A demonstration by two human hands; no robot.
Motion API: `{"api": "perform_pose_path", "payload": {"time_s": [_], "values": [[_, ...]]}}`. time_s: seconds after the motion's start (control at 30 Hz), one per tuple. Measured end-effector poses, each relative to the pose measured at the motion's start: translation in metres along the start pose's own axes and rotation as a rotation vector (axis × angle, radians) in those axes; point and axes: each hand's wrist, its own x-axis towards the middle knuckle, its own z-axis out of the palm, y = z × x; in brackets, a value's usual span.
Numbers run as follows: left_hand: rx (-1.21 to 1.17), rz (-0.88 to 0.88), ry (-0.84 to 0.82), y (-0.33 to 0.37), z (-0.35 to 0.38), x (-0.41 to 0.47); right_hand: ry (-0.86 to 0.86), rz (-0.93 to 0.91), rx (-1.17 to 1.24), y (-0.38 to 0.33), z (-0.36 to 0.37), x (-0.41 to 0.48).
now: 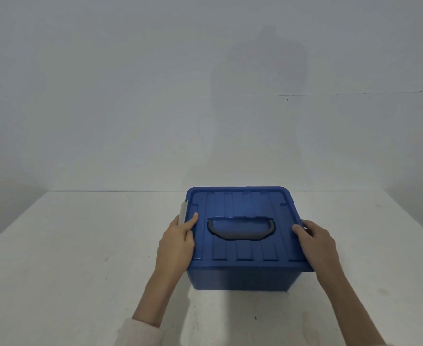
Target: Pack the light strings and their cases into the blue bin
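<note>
White table (80, 245) against a pale wall (130, 96): the blue bin (240, 278) sits centred, its lid (243, 203) on, left hand (178, 243) grasping the lid's left edge beside a white latch (183, 211), right hand (317, 243) grasping the right edge.

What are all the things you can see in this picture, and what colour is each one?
blue bin: one, blue, standing on the table in the middle, close to the person.
lid: one, blue with ridges, closed on top of the bin.
handle: one, grey, lying flat in a dip in the middle of the lid.
latch: one, whitish, at the lid's left edge.
table: one, white, under the bin.
wall: one, pale grey, behind the table, with a faint shadow on it.
sleeve: one, cream, on the left forearm at the bottom edge.
left hand: one, gripping the lid's left side, thumb on top.
right hand: one, gripping the lid's right side, thumb on top.
</note>
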Motion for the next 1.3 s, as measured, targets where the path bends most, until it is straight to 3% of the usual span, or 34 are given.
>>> {"api": "perform_pose_path", "payload": {"time_s": [0.1, 0.2, 0.27, 0.33, 1.0, 1.17, 1.3], "values": [[-0.269, -0.025, -0.009, 0.008, -0.005, -0.006, -0.002, 0.002, 0.013, 0.002, 0.0, 0.002], [-0.957, -0.441, 0.003, 0.014, -0.015, -0.001, -0.005, -0.001, 0.024, 0.004, -0.001, 0.003], [-1.135, -0.635, -0.139, 0.014, -0.017, 0.001, -0.001, -0.002, 0.034, 0.004, 0.0, 0.003], [-1.08, -0.608, -0.197, 0.013, -0.016, 0.002, -0.001, -0.008, 0.037, 0.005, 0.0, 0.004], [-0.634, -0.344, 0.023, 0.006, -0.008, 0.016, -0.029, -0.013, 0.019, 0.003, 0.001, 0.006], [-0.556, -0.28, -0.055, 0.002, -0.011, 0.008, -0.202, 0.044, 0.13, 0.009, -0.012, 0.003], [-0.476, -0.255, -0.12, -0.019, -0.018, -0.029, -0.303, 0.037, 0.017, 0.023, -0.039, -0.017]]}}
